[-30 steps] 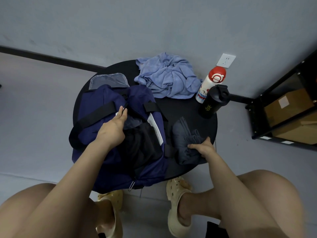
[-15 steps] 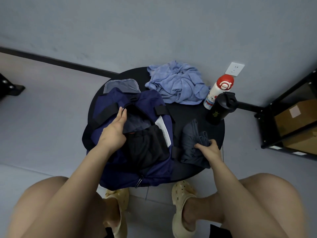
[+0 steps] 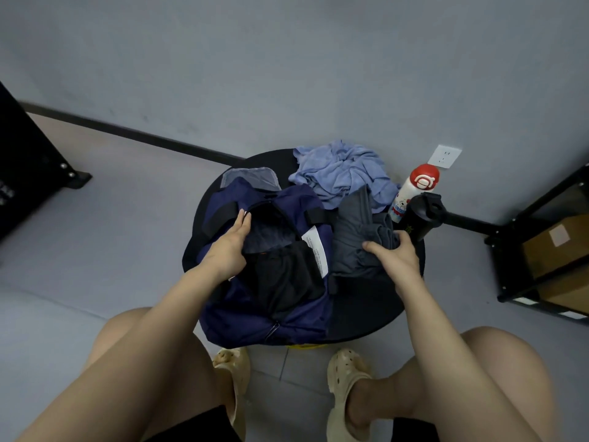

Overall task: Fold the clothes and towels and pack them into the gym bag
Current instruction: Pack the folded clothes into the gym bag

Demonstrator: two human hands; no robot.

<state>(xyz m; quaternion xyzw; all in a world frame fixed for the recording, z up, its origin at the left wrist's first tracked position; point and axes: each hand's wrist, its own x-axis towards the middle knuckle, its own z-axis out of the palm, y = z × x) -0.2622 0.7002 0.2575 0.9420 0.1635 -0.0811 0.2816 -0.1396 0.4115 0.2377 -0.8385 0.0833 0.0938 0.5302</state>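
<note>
Change since a second ago: your right hand (image 3: 395, 255) has gathered the dark grey garment (image 3: 353, 237) and lifted its bulk off the table (image 3: 376, 311); before, it lay flat just right of the gym bag (image 3: 267, 275) with your fingers only resting on it. Now the cloth stands up in a loose bundle, one end rising toward the blue towel (image 3: 342, 172) behind the bag.

Judgement: this piece is about to go into the bag; the towel behind the bag is still crumpled and unfolded, so more work remains.

Pose: your right hand grips the grey bundle, fingers curled over its top, thumb underneath. Your left hand (image 3: 228, 247) lies flat, fingers straight, pressing the bag's left rim outward to hold the mouth open. Dark clothing already sits inside the bag. Two bottles stand right of the bag, close to the lifted garment.
</note>
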